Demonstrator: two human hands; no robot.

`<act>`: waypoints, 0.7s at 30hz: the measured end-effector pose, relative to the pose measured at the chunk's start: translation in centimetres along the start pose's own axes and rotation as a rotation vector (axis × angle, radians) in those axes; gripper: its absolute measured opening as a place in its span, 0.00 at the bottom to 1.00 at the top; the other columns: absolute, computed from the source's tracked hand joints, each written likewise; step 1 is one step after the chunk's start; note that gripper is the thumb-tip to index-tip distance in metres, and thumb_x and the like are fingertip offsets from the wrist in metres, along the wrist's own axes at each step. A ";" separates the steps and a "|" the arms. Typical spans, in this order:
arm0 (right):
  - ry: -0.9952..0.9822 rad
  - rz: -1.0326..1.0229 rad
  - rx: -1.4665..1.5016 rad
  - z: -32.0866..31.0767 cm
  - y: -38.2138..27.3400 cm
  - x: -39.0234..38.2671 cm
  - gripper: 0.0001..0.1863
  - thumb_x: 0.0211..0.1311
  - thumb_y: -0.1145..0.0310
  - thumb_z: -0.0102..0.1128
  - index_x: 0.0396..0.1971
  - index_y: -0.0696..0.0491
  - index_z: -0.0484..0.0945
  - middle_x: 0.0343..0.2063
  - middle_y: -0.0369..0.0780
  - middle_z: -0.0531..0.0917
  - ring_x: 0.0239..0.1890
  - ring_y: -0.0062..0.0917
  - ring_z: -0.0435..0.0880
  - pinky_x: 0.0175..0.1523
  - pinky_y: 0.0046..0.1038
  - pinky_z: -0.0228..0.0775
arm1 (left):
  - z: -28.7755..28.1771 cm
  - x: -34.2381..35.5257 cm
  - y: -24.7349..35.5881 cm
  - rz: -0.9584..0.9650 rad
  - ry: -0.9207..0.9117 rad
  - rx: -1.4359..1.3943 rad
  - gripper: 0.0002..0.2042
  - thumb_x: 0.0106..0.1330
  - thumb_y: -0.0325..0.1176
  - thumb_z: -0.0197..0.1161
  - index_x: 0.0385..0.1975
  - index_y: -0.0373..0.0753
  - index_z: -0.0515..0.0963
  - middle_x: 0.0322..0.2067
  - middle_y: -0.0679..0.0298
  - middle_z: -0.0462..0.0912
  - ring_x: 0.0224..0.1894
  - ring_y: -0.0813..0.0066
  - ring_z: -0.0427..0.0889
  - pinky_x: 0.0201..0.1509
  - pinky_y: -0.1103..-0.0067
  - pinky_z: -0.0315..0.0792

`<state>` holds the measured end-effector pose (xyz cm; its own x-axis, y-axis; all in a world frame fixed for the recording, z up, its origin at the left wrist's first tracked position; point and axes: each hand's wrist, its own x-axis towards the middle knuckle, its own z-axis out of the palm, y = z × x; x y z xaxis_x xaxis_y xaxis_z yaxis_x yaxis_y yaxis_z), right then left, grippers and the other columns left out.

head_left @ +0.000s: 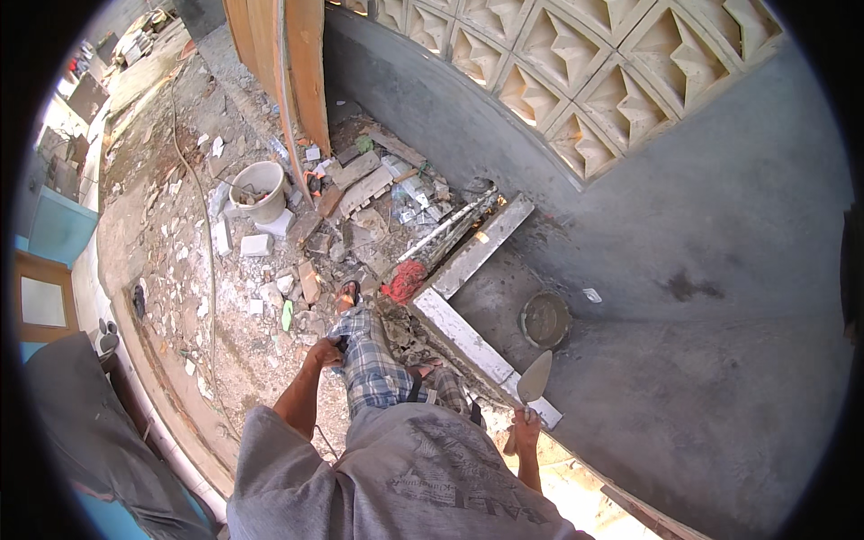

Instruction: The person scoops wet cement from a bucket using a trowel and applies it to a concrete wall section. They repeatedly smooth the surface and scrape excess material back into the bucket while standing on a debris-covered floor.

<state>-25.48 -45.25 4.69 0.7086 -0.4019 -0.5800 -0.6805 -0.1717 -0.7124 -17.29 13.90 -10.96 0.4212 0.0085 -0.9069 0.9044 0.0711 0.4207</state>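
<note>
My right hand (524,427) grips the handle of a pointed metal trowel (534,378), its blade raised toward the grey plastered wall (720,270). My left hand (326,352) rests on my left knee, on checked trousers, fingers curled over the cloth. Both feet in sandals stand among rubble beside a low white brick ledge (463,337). A round pan of grey mortar (544,319) sits on the ledge's far side, just beyond the trowel tip.
A white bucket (260,191) stands amid broken bricks and debris. A red cloth (405,281) lies by the ledge. A wooden door frame (301,81) rises at the top. Patterned vent blocks (576,72) top the wall. A cable (210,261) runs across the floor.
</note>
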 end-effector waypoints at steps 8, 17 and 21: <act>-0.066 0.182 -0.081 2.6 0.6 0.4 0.31 0.67 0.60 0.63 0.60 0.68 0.69 0.36 0.44 0.80 0.34 0.25 0.83 0.26 0.24 0.80 | 5.7 -6.2 2.6 0.404 1.100 0.768 0.11 0.57 0.33 0.69 0.38 0.38 0.84 0.36 0.48 0.87 0.42 0.48 0.87 0.47 0.58 0.79; -0.068 0.181 0.002 3.6 -9.1 3.1 0.11 0.73 0.62 0.56 0.43 0.53 0.68 0.23 0.38 0.74 0.14 0.21 0.73 0.19 0.25 0.68 | -6.3 1.8 2.4 0.472 0.041 0.755 0.17 0.58 0.37 0.68 0.47 0.39 0.86 0.36 0.51 0.89 0.36 0.61 0.89 0.41 0.70 0.81; 0.109 0.267 0.102 7.3 -11.6 4.1 0.12 0.72 0.57 0.55 0.39 0.50 0.71 0.17 0.35 0.72 0.12 0.20 0.72 0.16 0.23 0.66 | -11.3 2.6 7.3 0.237 0.311 0.618 0.19 0.58 0.36 0.72 0.49 0.36 0.84 0.37 0.52 0.90 0.38 0.61 0.89 0.44 0.71 0.81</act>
<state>-13.32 -38.36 7.66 0.4788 -0.5159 -0.7103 -0.8141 0.0419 -0.5792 -10.32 25.70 -10.47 0.6545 0.2433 -0.7159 0.7034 -0.5431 0.4585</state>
